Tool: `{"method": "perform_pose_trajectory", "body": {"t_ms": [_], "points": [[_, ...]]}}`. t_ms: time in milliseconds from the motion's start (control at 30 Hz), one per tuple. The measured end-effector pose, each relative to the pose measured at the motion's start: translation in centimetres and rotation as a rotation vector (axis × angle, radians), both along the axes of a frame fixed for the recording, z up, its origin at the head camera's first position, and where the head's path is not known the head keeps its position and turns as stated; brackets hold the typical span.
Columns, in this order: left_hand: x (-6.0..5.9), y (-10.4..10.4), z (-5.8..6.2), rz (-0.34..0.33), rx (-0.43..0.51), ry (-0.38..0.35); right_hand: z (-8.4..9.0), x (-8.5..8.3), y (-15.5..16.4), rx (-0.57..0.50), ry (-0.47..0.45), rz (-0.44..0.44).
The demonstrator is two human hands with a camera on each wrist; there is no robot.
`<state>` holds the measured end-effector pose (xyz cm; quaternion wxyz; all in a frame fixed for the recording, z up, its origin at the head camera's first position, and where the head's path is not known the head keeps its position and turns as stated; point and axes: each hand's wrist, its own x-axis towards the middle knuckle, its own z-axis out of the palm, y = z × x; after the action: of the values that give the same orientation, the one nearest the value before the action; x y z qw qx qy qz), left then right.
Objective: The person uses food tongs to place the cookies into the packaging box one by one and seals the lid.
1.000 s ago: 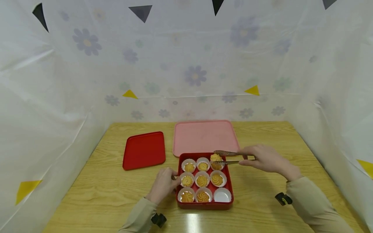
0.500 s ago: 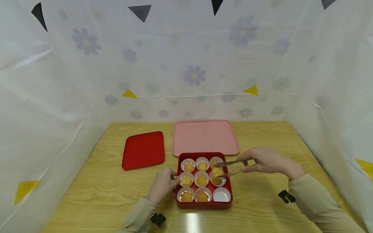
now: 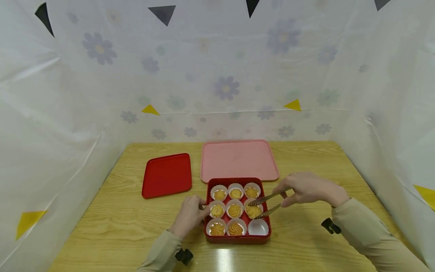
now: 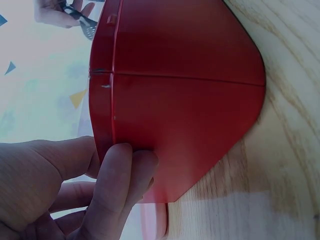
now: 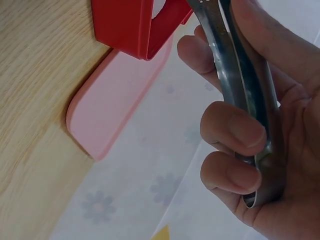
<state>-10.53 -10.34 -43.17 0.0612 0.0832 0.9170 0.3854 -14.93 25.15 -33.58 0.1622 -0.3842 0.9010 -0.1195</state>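
Holding metal tongs point(image 3: 268, 204), the right hand point(image 3: 310, 189) has its fingers curled round the handles, and the tong tips pinch a cookie point(image 3: 253, 210) over the right cup of the middle row in the red box point(image 3: 238, 238). The left hand point(image 3: 190, 215) presses curled fingers point(image 4: 117, 190) against the box's left wall on the tabletop point(image 3: 112, 226). Behind the box lie a pink tray point(image 3: 238, 158) and, to its left, a red lid point(image 3: 166, 175).
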Motion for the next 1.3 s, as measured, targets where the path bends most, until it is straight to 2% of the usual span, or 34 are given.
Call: {"method": "perform_pose_trajectory", "body": {"t_ms": [300,633,1000,1300], "points": [[0.0,-0.1,-0.1,-0.001,-0.002,0.000,0.3,0.5,-0.7,0.056,-0.101,-0.033],[0.0,-0.1,-0.2,-0.002,-0.002,0.006,0.1,0.5,-1.1,0.036,-0.220,-0.023],[-0.1,-0.1,-0.2,-0.010,-0.014,0.019,-0.3,0.4,-1.4,0.037,-0.262,-0.022],[-0.1,-0.1,-0.1,-0.015,-0.012,0.023,0.0,0.7,-2.1,0.110,-0.229,-0.067]]}}
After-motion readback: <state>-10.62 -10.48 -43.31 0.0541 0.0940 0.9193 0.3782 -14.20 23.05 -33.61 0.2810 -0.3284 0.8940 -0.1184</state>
